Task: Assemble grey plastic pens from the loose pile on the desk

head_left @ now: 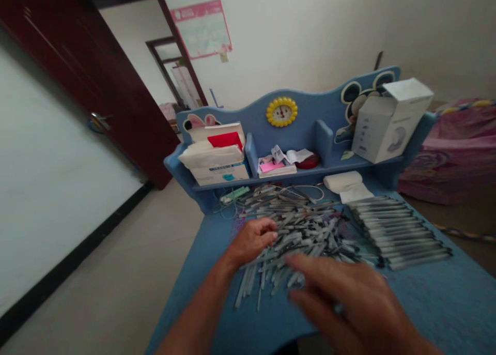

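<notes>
Left hand (253,238) curled atop pen pile (306,231), grip unclear; right hand (349,298) blurred, fingers spread, pile at its 11 o'clock.

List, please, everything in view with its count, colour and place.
Loose pens: many, grey and black, heaped mid-desk.
Sorted pens: one row, grey, side by side at desk's right.
Desk: one, blue, centre.
Clock: one, yellow, on desk's back panel.
Box: one, white, right shelf.
Stacked boxes: several, white and red, left compartment.
Papers: few, pink and white, middle compartment.
Door: one, dark red, left.
Left hand: one, fingers curled on heap's left edge.
Right hand: one, blurred, fingers stretched over heap's near edge.
</notes>
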A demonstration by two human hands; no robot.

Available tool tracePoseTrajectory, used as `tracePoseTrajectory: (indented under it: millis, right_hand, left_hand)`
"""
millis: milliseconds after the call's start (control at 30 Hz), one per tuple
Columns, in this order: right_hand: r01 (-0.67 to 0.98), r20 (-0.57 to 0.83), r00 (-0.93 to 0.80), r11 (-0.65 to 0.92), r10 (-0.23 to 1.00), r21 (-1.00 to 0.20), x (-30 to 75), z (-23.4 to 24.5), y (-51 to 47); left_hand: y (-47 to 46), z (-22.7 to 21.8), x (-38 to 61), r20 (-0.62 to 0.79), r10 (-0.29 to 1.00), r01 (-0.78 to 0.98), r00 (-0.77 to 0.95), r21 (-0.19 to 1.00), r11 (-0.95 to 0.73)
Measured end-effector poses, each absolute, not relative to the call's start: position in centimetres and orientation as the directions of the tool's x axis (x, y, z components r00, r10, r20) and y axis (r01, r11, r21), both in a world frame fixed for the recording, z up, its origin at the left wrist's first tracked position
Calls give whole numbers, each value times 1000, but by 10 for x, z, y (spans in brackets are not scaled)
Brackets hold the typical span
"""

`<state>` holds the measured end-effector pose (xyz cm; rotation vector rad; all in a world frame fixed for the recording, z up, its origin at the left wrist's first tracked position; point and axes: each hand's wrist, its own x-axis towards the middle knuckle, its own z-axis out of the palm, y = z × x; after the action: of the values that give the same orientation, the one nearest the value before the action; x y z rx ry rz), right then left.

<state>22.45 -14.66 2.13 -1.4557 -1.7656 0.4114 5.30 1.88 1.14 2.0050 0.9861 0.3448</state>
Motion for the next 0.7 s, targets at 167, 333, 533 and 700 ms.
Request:
tracePoseTrajectory:
  millis: [167,333,533,700]
  right_hand:
    - [822,285,158,34,946,-569,232,18,-104]
    - [753,116,32,53,993,-656,228,-9,-110]
    - [700,17,-31,34,999,-713,218,-24,-121]
    - [705,29,-63,65,998,-706,218,-38,-131]
  left_hand:
    - [-23,15,34,-144,700,504,699,793,-341]
    - [-49,15,19,-157,653,481,741,803,-352]
    - [-66,12,15,-160,624,530,765,708,-467]
    - [-82,-1,20,-173,622,551,764,677,-488]
